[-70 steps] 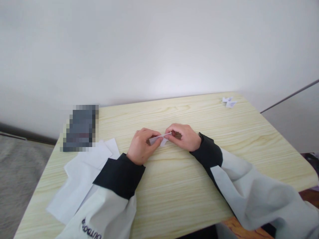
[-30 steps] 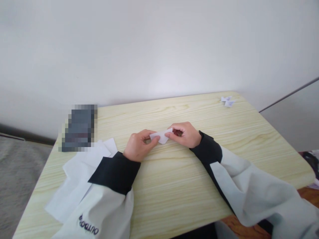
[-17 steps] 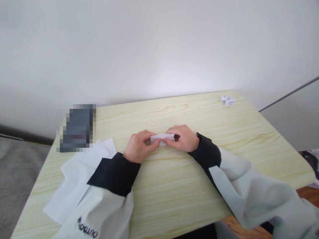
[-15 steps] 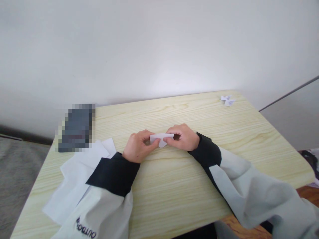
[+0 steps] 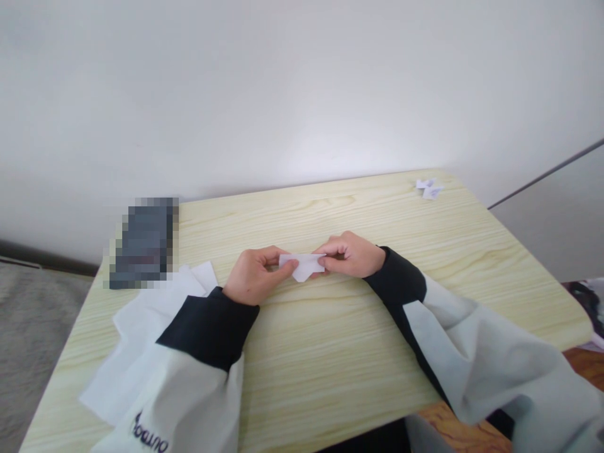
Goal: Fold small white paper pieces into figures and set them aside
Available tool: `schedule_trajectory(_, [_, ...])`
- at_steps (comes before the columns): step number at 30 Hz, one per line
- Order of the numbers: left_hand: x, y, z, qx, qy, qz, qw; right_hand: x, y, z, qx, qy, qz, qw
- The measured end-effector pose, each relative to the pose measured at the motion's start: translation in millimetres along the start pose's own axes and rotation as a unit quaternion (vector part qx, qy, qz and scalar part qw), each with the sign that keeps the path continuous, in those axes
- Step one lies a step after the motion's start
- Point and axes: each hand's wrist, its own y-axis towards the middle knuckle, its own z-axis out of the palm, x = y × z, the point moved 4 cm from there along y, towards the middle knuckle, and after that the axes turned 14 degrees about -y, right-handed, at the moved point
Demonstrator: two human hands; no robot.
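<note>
A small folded piece of white paper (image 5: 302,265) is held just above the table, wide along its top, with a blunt point facing down toward me. My left hand (image 5: 257,275) pinches its left end, thumb in front and fingers behind. At the right end, my right hand (image 5: 352,255) grips the paper between thumb and fingers. Both hands are closed on the same piece, a short gap between the thumbs.
White sheets (image 5: 120,371) lie loosely overlapped at the left of the wooden table (image 5: 302,390), partly under my left sleeve. Behind them is a dark, pixelated flat object (image 5: 144,242). Small folded white papers (image 5: 429,189) sit at the back right, near the white wall (image 5: 302,88).
My right thumb has shifted outward to the paper's right end, so more of its front shows. The paper and my left hand have moved slightly left.
</note>
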Motion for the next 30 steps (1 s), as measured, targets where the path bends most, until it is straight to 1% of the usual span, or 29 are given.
schedule_trajectory(6, [1, 1, -1.8, 0.012, -0.034, -0.015, 0.999, -8, -2, 2, 0.011, 0.089, 0.011, 0.996])
schedule_trajectory(9, [2, 0, -6.1, 0.001, -0.054, -0.023, 0.998, -11, -3, 4, 0.027, 0.167, 0.008, 0.986])
schedule_trajectory(11, [2, 0, -7.8, -0.005, -0.060, -0.026, 0.998, -10, -3, 4, 0.032, 0.192, 0.000, 0.981])
schedule_trajectory(14, [3, 1, -5.6, -0.004, -0.051, -0.024, 0.998, -5, -2, 5, 0.018, 0.149, 0.000, 0.989])
schedule_trajectory(17, [2, 2, -0.8, -0.001, -0.036, -0.013, 0.999, -2, 0, 3, -0.050, 0.041, 0.028, 0.998])
schedule_trajectory(19, [1, 2, 0.9, -0.004, -0.015, -0.004, 1.000, 0, 1, 4, -0.072, -0.030, 0.027, 0.997])
schedule_trajectory(20, [1, 2, 1.2, -0.005, -0.002, 0.000, 1.000, 1, 2, 4, -0.074, -0.046, 0.021, 0.996])
schedule_trajectory(23, [-2, 2, 0.5, 0.006, 0.028, 0.013, 0.999, 0, 2, 4, -0.059, -0.038, 0.005, 0.998])
schedule_trajectory(25, [-4, 2, -0.8, 0.019, 0.036, 0.019, 0.999, -1, 1, 3, -0.045, -0.022, 0.005, 0.999])
schedule_trajectory(30, [-3, 2, -2.0, 0.076, 0.032, 0.034, 0.996, -5, -2, 0, -0.026, -0.003, 0.019, 0.999])
